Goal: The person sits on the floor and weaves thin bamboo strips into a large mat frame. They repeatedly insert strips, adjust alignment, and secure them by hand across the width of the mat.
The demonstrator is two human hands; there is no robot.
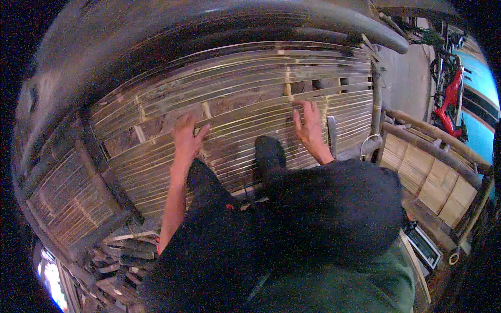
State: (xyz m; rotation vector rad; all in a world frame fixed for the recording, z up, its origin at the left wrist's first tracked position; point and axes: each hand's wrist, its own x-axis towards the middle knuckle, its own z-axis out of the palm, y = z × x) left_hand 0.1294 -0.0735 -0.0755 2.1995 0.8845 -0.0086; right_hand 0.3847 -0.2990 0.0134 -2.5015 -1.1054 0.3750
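Observation:
A platform of long bamboo slats (240,122) stretches across the view, with an open gap between its far and near rows. My left hand (189,138) is at the near edge of this gap, fingers bent over a bamboo slat and thumb on its near side. Farther right along the same slat, my right hand (311,129) has its fingertips and thumb at the edge, closed on it. A broad blade (332,135), seemingly of a knife, lies on the slats just right of my right hand. Its handle is hidden by my clothing.
A thick bamboo pole (313,18) runs along the far side. Crosspieces (207,109) show in the gap. Dark-clothed legs (270,156) are on the near slats. A woven bamboo panel (428,175) stands right, a red motorbike part (450,104) beyond. Wood pieces (117,281) lie lower left.

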